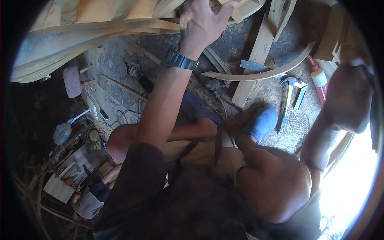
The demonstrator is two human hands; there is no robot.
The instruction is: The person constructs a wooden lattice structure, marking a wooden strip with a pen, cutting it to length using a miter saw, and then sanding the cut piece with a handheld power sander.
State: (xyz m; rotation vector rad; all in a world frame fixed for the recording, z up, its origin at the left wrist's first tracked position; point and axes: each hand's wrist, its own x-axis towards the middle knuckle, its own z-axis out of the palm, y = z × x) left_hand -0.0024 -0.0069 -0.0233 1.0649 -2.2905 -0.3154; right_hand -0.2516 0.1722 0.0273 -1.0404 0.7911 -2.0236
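My left hand (202, 26), with a dark watch on the wrist, reaches to the far edge and lies against a curved wooden frame of strips (152, 26). Its thumb is stretched out to the right; the other fingertips run out of view. At the right edge, my right hand (349, 94) is raised and smeared, its fingers hard to make out. Whether it holds anything does not show. Nearest to it stands a white glue bottle (320, 82) with a red tip. Left of the bottle lie a claw hammer (287, 102) and a square (301, 97).
A thin curved wooden strip (276, 73) lies across a long board (256, 52). My blue clog (262, 122) is on the floor. Power tools and cords lie on the left, near a small stool (72, 82) and a fan (63, 133). Another person (90, 202) is at lower left.
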